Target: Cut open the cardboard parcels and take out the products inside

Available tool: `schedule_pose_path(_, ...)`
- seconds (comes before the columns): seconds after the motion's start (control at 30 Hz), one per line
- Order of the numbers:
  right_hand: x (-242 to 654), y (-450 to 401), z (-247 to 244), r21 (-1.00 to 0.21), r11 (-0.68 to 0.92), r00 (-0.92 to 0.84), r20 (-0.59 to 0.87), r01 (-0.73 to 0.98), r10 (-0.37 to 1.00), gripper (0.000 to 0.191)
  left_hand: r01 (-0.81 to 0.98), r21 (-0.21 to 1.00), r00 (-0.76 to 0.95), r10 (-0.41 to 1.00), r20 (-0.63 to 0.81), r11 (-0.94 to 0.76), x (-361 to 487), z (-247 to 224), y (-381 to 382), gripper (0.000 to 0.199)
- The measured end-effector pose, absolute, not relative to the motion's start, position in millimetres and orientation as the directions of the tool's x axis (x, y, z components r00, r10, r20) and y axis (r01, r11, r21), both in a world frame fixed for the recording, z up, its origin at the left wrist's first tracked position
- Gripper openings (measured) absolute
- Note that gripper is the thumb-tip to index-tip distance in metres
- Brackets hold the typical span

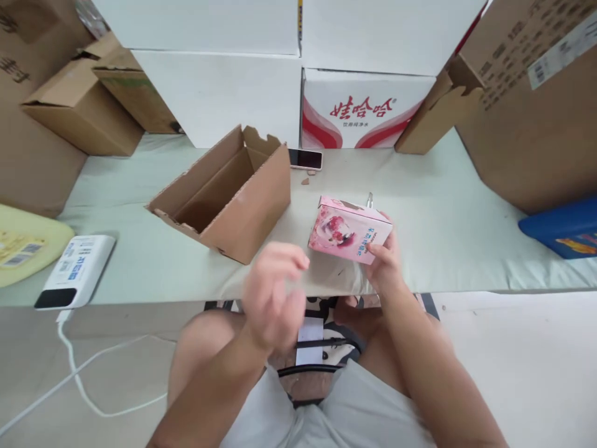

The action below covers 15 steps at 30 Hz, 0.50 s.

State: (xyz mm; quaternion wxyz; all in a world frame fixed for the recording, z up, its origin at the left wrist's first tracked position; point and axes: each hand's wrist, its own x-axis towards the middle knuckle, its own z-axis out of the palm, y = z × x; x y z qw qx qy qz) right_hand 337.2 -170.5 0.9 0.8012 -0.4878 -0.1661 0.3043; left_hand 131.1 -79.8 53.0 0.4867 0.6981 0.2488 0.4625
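Hands apart. Right hand (386,264) clamped on pink printed carton (342,231). Left of carton: open-topped cardboard box (252,214) and left hand (274,295), blurred, fingers curled, grip indeterminable.

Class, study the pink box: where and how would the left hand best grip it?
The pink box is probably best taken by its left end, with the left hand coming from the left, thumb on the printed face, fingers behind. The right hand holds the right end, and the narrow top suggests an easy pinch.
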Motion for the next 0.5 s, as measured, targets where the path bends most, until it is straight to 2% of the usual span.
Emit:
schedule_pose_path(0.03,339,-172,2,-0.871,0.363,0.772,-0.027,-0.33,0.636,0.075,-0.131,0.977,0.538,0.816,0.213,-0.168,141,47,-76,0.025)
schedule_pose_path(0.07,341,-174,3,-0.862,0.385,0.779,-0.019,-0.33,0.626,0.074,-0.093,0.989,0.63,0.776,-0.027,0.111,151,40,-69,0.026)
schedule_pose_path(0.1,342,-177,5,-0.853,0.407,0.783,-0.005,-0.328,0.622,0.074,-0.008,0.924,0.687,0.673,-0.273,0.382,161,33,-63,0.03)
schedule_pose_path(0.13,342,-180,7,-0.844,0.426,0.781,0.014,-0.326,0.625,0.073,0.075,0.797,0.72,0.52,-0.459,0.599,169,26,-57,0.036)
schedule_pose_path(0.17,341,-184,9,-0.835,0.445,0.773,0.036,-0.325,0.633,0.073,0.144,0.644,0.754,0.339,-0.563,0.751,175,19,-54,0.045)
schedule_pose_path(0.2,340,-187,12,-0.825,0.457,0.759,0.054,-0.331,0.648,0.074,0.197,0.496,0.794,0.159,-0.587,0.846,178,13,-53,0.056)
schedule_pose_path(0.23,338,-191,14,-0.816,0.462,0.739,0.066,-0.346,0.671,0.074,0.246,0.372,0.841,-0.006,-0.541,0.895,180,7,-55,0.069)
schedule_pose_path(0.3,333,-197,18,-0.799,0.462,0.69,0.084,-0.385,0.719,0.073,0.348,0.21,0.9,-0.262,-0.349,0.914,178,1,-65,0.093)
schedule_pose_path(0.33,331,-199,19,-0.794,0.456,0.663,0.091,-0.402,0.743,0.073,0.389,0.165,0.903,-0.341,-0.261,0.906,175,0,-70,0.103)
schedule_pose_path(0.4,328,-201,20,-0.794,0.443,0.623,0.106,-0.417,0.775,0.073,0.43,0.132,0.897,-0.406,-0.173,0.893,168,0,-78,0.119)
schedule_pose_path(0.5,327,-201,17,-0.824,0.394,0.587,0.094,-0.407,0.804,0.072,0.398,0.199,0.911,-0.36,-0.202,0.896,156,1,-81,0.127)
